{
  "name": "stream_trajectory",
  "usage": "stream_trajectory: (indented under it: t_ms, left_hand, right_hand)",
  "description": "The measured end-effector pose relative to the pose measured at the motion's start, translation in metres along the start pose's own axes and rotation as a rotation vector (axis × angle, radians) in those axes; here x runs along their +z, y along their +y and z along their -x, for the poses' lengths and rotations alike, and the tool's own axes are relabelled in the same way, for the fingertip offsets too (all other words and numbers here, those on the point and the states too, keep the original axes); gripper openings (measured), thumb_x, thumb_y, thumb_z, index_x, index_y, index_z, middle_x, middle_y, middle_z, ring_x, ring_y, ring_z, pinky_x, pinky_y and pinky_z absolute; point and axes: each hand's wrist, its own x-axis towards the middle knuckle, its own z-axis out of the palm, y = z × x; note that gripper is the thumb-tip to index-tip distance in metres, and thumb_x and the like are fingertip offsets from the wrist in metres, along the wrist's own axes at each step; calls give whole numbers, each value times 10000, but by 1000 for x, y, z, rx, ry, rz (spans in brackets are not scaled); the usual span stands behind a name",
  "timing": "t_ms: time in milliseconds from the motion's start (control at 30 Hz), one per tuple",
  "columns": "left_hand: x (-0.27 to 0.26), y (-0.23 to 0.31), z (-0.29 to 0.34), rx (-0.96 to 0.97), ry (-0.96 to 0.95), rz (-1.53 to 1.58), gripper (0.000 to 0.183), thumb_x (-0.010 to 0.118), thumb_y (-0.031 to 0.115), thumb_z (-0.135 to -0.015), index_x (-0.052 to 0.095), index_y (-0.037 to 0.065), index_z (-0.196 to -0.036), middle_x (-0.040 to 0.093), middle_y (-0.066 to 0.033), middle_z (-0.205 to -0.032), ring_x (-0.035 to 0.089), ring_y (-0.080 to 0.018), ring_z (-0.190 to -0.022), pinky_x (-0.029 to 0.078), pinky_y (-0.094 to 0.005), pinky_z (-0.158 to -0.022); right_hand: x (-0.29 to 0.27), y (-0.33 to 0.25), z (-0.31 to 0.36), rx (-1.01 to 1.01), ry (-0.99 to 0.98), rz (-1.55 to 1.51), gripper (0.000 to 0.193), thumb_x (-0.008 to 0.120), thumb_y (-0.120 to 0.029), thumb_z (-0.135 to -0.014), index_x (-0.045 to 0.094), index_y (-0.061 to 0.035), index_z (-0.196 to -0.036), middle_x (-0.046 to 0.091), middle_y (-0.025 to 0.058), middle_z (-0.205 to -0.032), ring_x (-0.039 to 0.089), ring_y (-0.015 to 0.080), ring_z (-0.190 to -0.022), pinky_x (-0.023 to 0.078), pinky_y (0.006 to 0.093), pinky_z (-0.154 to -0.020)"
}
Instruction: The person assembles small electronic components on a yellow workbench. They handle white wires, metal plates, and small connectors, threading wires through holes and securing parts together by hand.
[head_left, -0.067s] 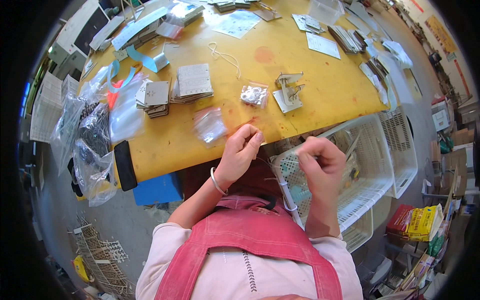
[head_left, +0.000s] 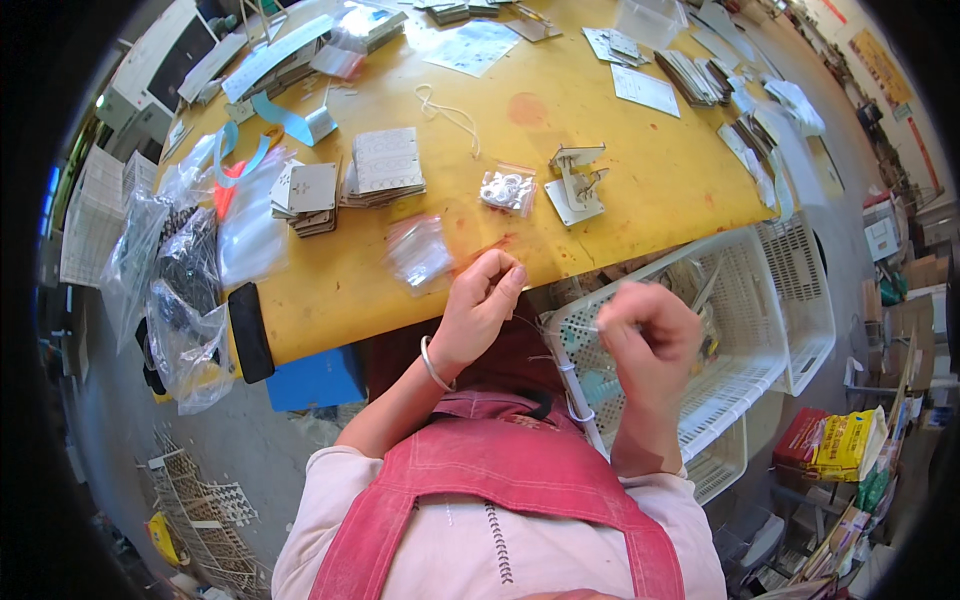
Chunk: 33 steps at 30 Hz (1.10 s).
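Note:
My left hand (head_left: 482, 305), with a bangle on the wrist, is closed in a pinch just off the table's front edge. To its right, my right hand (head_left: 655, 340) is curled with thumb and fingers together, slightly blurred, over the near end of a white plastic basket. A thin pale string (head_left: 540, 325) runs faintly between the two hands; its ends are hidden in the fingers. Closest to the left hand on the table lies a stack of clear zip bags (head_left: 420, 252). Beyond are a zip bag of small white and metallic parts (head_left: 508, 190) and a small metal-and-board stand (head_left: 576, 187).
The yellow table (head_left: 620, 150) carries stacks of grey boards (head_left: 388, 165), a looped white cord (head_left: 450, 112), blue tape strips (head_left: 285, 118) and plastic bags (head_left: 190, 270). White baskets (head_left: 745, 395) stand below its right edge. A blue box (head_left: 315, 380) sits beneath the table.
My right hand has moved slightly to the right and a little toward me, away from the left hand. The left hand stays in place.

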Motion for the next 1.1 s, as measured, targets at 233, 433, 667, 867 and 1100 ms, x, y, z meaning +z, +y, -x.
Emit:
stream_trajectory:
  t_ms: [233,433,667,867,1100]
  left_hand:
    - [6,2,5,-22,-18,38,214,617,235,-1126,620,35,-1050,580,41,-817,522,-31,-699,450,-212,-628]
    - [8,3,8,-20,-28,67,210,625,234,-1123,627,30,-1071,600,34,-831,536,-30,-713,461,-208,-646]
    - [10,11,7,15,-12,65,203,620,223,-1126,628,24,-1085,600,32,-827,543,-33,-715,469,-210,-652]
    - [6,-7,-1,33,25,2,178,625,187,-1119,631,14,-1075,590,31,-797,538,-39,-702,464,-214,-641]
    - [-8,-40,-13,200,108,-360,153,650,147,-1096,656,10,-1029,619,17,-783,573,-55,-679,465,-226,-619]
  right_hand:
    - [27,-55,-24,-426,-675,-471,122,717,16,-953,745,128,-993,647,147,-746,572,241,-519,405,356,-450]
    - [41,-52,-29,-530,-717,-569,155,725,-42,-1009,743,104,-962,683,173,-801,624,271,-592,449,343,-510]
    - [11,-35,-21,-330,-279,-96,58,683,57,-918,732,28,-911,628,63,-723,569,182,-568,434,303,-518]
    - [-15,86,-50,14,453,221,91,700,-52,-1010,682,1,-939,599,-67,-793,493,-3,-679,392,193,-594]
    - [-30,144,-85,-19,477,168,114,699,-77,-1024,670,0,-944,592,-68,-785,488,3,-669,402,204,-587]
